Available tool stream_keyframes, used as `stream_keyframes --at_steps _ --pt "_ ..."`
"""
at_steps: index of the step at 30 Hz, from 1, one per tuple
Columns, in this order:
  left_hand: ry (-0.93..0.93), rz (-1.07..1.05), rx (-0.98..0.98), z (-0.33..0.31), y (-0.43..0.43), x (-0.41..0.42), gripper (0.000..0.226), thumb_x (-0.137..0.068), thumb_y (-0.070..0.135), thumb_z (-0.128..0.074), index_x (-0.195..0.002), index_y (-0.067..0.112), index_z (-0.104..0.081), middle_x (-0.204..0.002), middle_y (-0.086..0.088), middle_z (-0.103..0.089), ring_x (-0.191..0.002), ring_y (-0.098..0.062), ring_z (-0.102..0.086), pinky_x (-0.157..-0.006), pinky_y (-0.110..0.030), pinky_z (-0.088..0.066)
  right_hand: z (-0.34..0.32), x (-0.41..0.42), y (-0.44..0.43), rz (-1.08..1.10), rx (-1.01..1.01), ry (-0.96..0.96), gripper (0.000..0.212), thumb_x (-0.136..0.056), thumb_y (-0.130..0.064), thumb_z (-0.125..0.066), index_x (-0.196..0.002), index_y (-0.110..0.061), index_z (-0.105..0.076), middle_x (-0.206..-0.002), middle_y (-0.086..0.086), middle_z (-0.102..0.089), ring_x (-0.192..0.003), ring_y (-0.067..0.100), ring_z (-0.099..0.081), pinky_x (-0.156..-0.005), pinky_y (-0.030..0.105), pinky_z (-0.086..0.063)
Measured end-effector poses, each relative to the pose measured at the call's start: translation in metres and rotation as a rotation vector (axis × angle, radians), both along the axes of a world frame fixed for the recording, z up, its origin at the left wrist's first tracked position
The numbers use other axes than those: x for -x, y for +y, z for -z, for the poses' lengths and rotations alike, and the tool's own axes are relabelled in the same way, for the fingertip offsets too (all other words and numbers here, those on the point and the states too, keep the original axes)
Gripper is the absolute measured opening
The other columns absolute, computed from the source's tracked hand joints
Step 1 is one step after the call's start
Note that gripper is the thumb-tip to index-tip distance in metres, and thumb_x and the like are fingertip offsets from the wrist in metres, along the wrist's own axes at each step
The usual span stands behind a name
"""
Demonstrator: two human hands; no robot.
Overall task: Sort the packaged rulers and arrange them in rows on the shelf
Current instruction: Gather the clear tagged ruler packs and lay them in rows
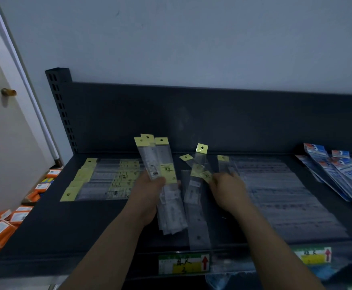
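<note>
My left hand grips a fanned bunch of clear packaged rulers with yellow headers, held upright above the dark shelf. My right hand pinches a few loose yellow-header rulers in the middle of the shelf. A row of yellow-header rulers lies flat at the left. Clear ruler packs lie spread at the right of my right hand. One clear pack lies flat between my arms.
Blue packaged rulers lie stacked at the far right. Orange packs are piled on the floor at the left, beside a door with a brass knob. Price labels sit on the shelf's front edge. The shelf's back panel rises behind.
</note>
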State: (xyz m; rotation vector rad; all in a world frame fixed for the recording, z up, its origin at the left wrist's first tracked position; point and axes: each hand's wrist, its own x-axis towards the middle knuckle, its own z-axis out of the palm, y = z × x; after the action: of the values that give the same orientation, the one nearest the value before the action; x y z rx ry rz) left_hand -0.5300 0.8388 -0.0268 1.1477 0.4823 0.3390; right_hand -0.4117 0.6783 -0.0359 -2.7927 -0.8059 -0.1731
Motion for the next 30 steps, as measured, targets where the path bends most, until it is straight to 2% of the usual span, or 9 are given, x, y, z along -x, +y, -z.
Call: stream_keyframes --at_steps 2,6,8,10,18,21,24,27,30 --pt "0.003 0.014 0.018 0.000 0.004 0.003 0.022 -0.095 -0.005 -0.044 -0.112 0.000 -0.058 -0.105 -0.028 -0.068 -0.081 -0.031 -0.072 -0.062 -0.038 -0.060 0.006 -0.005 0.001 -0.035 0.084 0.007 0.024 -0.097 -0.021 -0.041 -0.092 -0.012 -0.063 -0.106 0.008 -0.064 -0.099 0.030 -0.055 -0.086 0.033 -0.037" --pt "0.005 0.032 0.042 -0.002 0.004 0.004 0.027 -0.095 -0.005 -0.044 -0.121 -0.004 -0.053 -0.104 -0.028 -0.068 -0.076 -0.029 -0.073 -0.056 -0.032 -0.058 0.008 -0.008 0.007 -0.074 0.006 0.047 0.021 -0.090 -0.032 -0.049 -0.082 -0.018 -0.062 -0.093 0.006 -0.063 -0.089 0.028 -0.058 -0.073 0.031 -0.039" --pt "0.006 0.030 0.046 -0.003 0.004 0.004 0.026 -0.095 -0.006 -0.044 -0.118 -0.004 -0.055 -0.101 -0.027 -0.069 -0.076 -0.029 -0.072 -0.055 -0.032 -0.058 -0.004 -0.007 0.007 0.023 -0.065 0.155 0.017 -0.084 -0.032 -0.061 -0.075 -0.018 -0.058 -0.080 0.003 -0.061 -0.078 0.023 -0.058 -0.063 0.028 -0.037" --pt "0.016 0.025 0.051 -0.003 0.005 0.004 0.025 -0.094 -0.006 -0.044 -0.116 -0.003 -0.057 -0.100 -0.027 -0.070 -0.077 -0.029 -0.072 -0.055 -0.031 -0.057 -0.013 -0.009 0.009 0.096 -0.092 0.293 0.016 -0.078 -0.029 -0.068 -0.078 -0.015 -0.061 -0.075 0.002 -0.064 -0.073 0.021 -0.062 -0.058 0.027 -0.043" --pt "0.029 0.014 0.104 -0.003 0.004 0.001 0.026 -0.094 -0.006 -0.045 -0.118 -0.005 -0.055 -0.106 -0.030 -0.067 -0.077 -0.029 -0.072 -0.056 -0.035 -0.059 -0.022 -0.017 0.016 0.161 -0.127 0.564 0.030 -0.077 -0.029 -0.075 -0.091 -0.004 -0.069 -0.079 0.006 -0.070 -0.074 0.019 -0.066 -0.068 0.028 -0.051" --pt "0.027 0.015 0.104 -0.003 0.003 0.003 0.022 -0.094 -0.006 -0.044 -0.112 -0.004 -0.056 -0.105 -0.031 -0.066 -0.079 -0.030 -0.071 -0.057 -0.036 -0.060 -0.022 -0.016 0.017 0.164 -0.069 0.498 0.030 -0.077 -0.035 -0.073 -0.087 -0.007 -0.068 -0.070 0.000 -0.069 -0.070 0.017 -0.066 -0.064 0.028 -0.051" --pt "0.031 0.013 0.095 -0.001 0.004 0.004 0.021 -0.094 -0.007 -0.044 -0.109 -0.003 -0.058 -0.101 -0.029 -0.068 -0.076 -0.029 -0.072 -0.059 -0.036 -0.060 -0.020 -0.015 0.016 0.159 -0.035 0.396 0.031 -0.068 -0.040 -0.076 -0.076 -0.012 -0.064 -0.062 -0.002 -0.062 -0.067 0.017 -0.063 -0.055 0.024 -0.042" --pt "0.029 0.003 0.098 0.000 0.004 0.004 0.024 -0.094 -0.007 -0.044 -0.113 -0.004 -0.057 -0.102 -0.029 -0.068 -0.074 -0.028 -0.072 -0.057 -0.034 -0.059 -0.022 -0.016 0.016 0.162 -0.047 0.422 0.037 -0.060 -0.040 -0.083 -0.070 -0.012 -0.059 -0.065 0.002 -0.060 -0.069 0.021 -0.062 -0.057 0.024 -0.042" --pt "0.027 0.000 0.088 0.000 0.004 0.004 0.023 -0.094 -0.007 -0.043 -0.113 -0.004 -0.057 -0.103 -0.029 -0.068 -0.072 -0.027 -0.072 -0.055 -0.034 -0.059 -0.025 -0.016 0.015 0.162 -0.085 0.492 0.041 -0.062 -0.034 -0.084 -0.065 -0.011 -0.051 -0.062 0.002 -0.055 -0.064 0.020 -0.057 -0.054 0.022 -0.038"
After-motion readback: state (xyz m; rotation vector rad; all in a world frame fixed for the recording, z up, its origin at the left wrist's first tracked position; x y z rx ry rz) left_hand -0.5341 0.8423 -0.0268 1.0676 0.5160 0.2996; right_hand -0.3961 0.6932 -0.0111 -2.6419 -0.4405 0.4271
